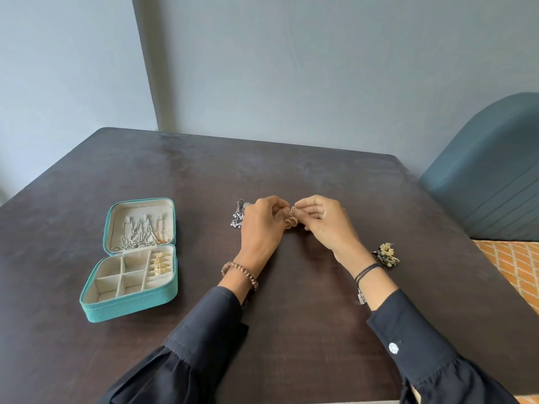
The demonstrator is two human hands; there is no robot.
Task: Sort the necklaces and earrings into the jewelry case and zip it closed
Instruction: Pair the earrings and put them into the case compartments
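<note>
Dark sleeves point(201, 342) reach forward over the brown table point(306, 330). Both hands meet at the table's middle: the left hand point(261, 228) and the right hand point(326, 225) each pinch the rose-gold earrings point(291, 221) between thumb and fingertips. Silver drop earrings point(238, 215) lie just beyond the left hand. Yellow flower earrings point(387, 253) rest beside the right wrist. Well to the left, the teal jewelry case point(131, 310) lies open, with necklaces point(140, 233) hung in its lid and gold earrings point(159, 263) in 1 right-hand compartment.
</note>
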